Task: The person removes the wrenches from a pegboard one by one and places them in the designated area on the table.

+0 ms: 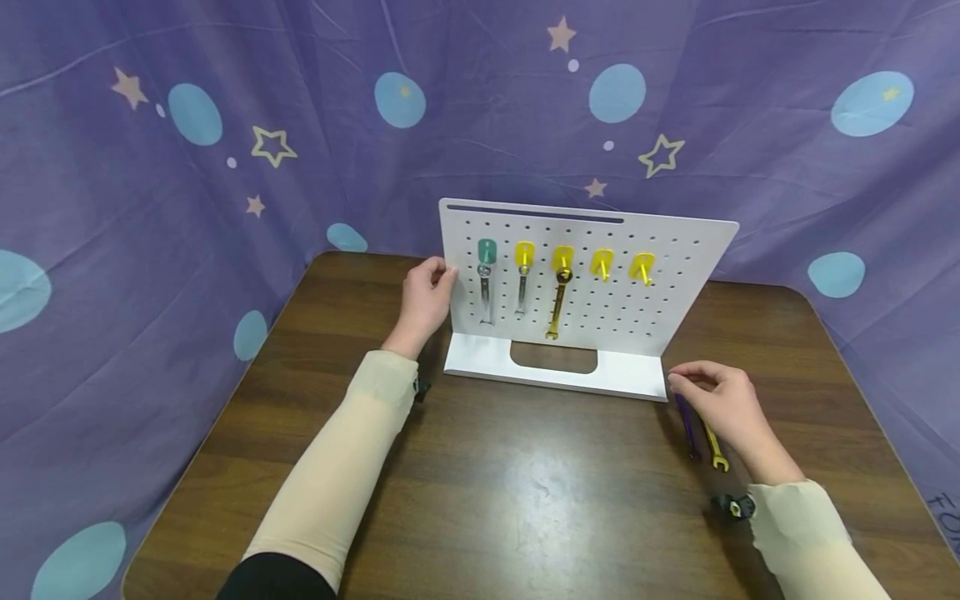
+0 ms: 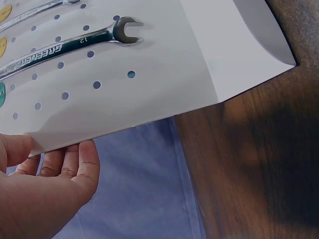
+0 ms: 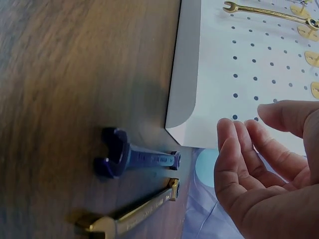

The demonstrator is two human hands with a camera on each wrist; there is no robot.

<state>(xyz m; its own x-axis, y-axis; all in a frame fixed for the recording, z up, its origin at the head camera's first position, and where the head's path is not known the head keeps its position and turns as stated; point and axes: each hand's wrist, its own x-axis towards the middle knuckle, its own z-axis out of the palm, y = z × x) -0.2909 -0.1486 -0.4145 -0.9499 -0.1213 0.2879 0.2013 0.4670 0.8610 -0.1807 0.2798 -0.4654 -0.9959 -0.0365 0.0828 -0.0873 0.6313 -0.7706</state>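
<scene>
Gripping mid-shank is advised: purple wrench [image 3: 149, 158] judged stiff, slick. Pegboard [image 1: 600, 304] is pinched by left fingers [image 2: 88, 164]; right fingers [image 3: 229, 159] apart, empty.

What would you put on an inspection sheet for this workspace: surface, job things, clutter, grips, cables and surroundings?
Surface: brown wood-grain table, glare near the middle.
Job things: white pegboard upright; two silver wrenches and a gold wrench hang on hooks; two yellow hooks bare; a purple wrench and a second gold wrench lie on the table by the board's right end.
Clutter: nothing seen.
Grips: left grip pinches the board's left edge; right grip holds nothing, near the loose wrenches.
Cables: nothing seen.
Surroundings: purple curtain with stars and blue spots.
</scene>
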